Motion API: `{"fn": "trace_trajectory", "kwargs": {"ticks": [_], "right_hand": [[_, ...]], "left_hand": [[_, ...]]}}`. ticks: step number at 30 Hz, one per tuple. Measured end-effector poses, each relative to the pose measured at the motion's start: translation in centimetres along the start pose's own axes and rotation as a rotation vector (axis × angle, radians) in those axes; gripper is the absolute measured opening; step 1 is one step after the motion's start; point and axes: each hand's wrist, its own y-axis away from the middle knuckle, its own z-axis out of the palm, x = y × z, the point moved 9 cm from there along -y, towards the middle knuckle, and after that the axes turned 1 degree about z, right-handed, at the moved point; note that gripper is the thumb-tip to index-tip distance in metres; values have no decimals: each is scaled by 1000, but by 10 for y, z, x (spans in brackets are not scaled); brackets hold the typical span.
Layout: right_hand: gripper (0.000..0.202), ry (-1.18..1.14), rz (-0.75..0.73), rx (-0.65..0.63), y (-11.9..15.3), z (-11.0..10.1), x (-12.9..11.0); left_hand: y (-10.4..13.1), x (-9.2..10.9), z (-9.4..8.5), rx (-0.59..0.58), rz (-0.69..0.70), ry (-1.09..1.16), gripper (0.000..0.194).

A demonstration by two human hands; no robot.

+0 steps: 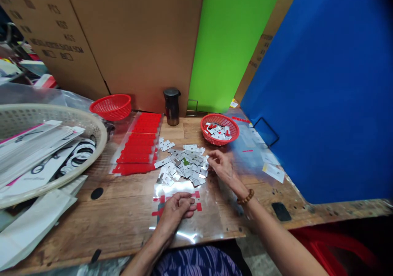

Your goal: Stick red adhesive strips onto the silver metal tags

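Note:
My left hand (177,210) rests with curled fingers on a clear plastic sheet (208,223) that bears red shapes; whether anything is between its fingers is too small to tell. At the right edge of a pile of small silver-grey tags (192,165), my right hand (221,165) has its thumb and fingertips pinched together, and what they hold, if anything, cannot be made out. One green piece (186,161) lies among the tags. Left of the pile are overlapping clear sheets with red strips (138,143). Behind my right hand sits a red basket (235,133) holding white and red tags.
A large cream basket (102,139) with cards and black-and-white rings fills the left side. Another red basket (112,106) and a dark lidded jug (172,106) stand at the back. Clear plastic bags (248,151) lie at right, beside a blue panel (331,104).

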Motion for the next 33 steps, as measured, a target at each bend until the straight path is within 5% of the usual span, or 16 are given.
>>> {"fn": "trace_trajectory", "kwargs": {"ticks": [10,17,23,28,33], "right_hand": [[13,501,-292,-164,44,36,-19],[6,490,-207,-200,37,36,-7],[16,-57,113,-279,58,39,3],[24,-580,284,-398,102,58,-6],[26,-672,298,-416,120,61,0]], "left_hand": [[2,2,1,-5,19,8,41],[0,1,-1,-2,17,-12,39],[8,10,9,3,13,28,38],[19,20,33,-128,-24,118,36],[22,13,31,-146,-99,85,34]]}}
